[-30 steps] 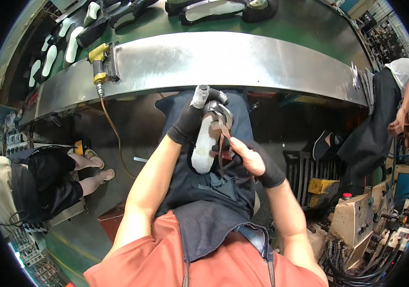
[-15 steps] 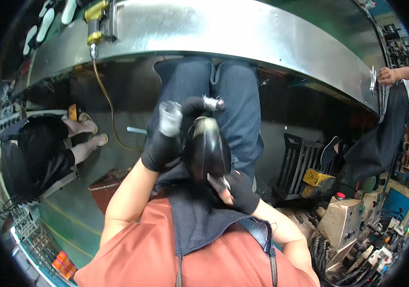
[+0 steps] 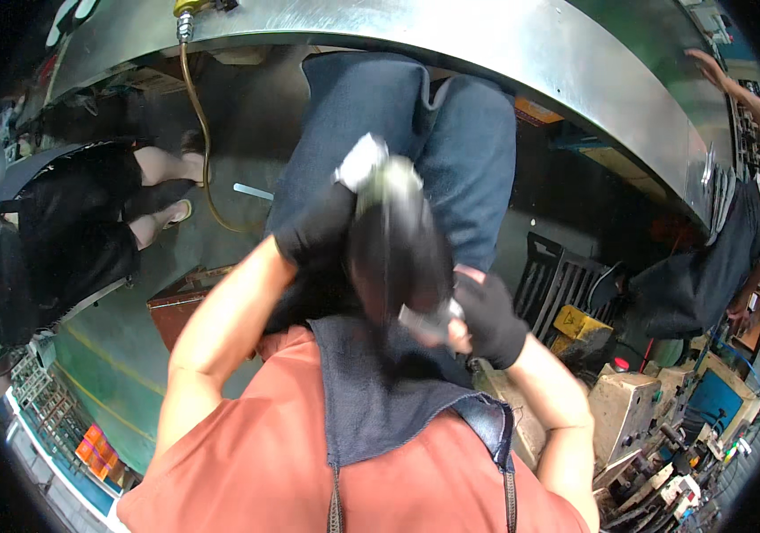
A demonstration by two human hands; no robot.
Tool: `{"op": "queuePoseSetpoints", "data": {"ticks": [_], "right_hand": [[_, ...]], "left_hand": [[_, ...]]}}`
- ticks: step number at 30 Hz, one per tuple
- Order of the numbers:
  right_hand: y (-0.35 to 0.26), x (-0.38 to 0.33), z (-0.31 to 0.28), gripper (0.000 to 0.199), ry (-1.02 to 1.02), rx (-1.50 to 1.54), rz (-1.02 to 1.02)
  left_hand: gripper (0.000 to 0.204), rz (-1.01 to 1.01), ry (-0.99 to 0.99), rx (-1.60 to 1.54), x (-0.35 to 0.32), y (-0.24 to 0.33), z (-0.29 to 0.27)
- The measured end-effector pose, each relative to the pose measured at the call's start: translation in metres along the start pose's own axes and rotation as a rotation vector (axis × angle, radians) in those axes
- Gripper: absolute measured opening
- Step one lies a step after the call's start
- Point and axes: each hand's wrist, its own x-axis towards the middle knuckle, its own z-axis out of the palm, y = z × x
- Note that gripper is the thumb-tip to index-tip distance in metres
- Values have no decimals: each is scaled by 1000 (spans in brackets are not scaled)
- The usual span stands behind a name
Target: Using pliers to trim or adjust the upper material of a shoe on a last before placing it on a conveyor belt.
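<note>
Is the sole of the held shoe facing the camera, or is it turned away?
Turned away, it seems: the shoe, between left hand and right hand, looks dark, though blurred, and no sole shows.

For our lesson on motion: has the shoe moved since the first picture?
Yes: judged against the bench, the shoe has moved away from it, toward the apron.

Shoe (image 3: 402, 253) before apron (image 3: 376, 422); bench (image 3: 504, 40) beyond knees (image 3: 367, 84); box (image 3: 177, 320) left, machine (image 3: 633, 409) right.
</note>
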Motion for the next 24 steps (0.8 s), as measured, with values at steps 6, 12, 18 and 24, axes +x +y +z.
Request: {"op": "queuePoseSetpoints", "data": {"ticks": [6, 12, 18, 24], "right_hand": [[-32, 60, -44, 45, 240, 727, 822], [50, 28, -33, 55, 167, 628, 879], [43, 45, -69, 55, -295, 48, 684], [64, 48, -31, 51, -155, -451, 444]], "left_hand": [[45, 150, 362, 655, 33, 56, 13], [62, 146, 385, 1191, -2, 30, 47], [98, 386, 299, 1148, -6, -35, 22], [86, 571, 365, 1385, 9, -42, 6]]}}
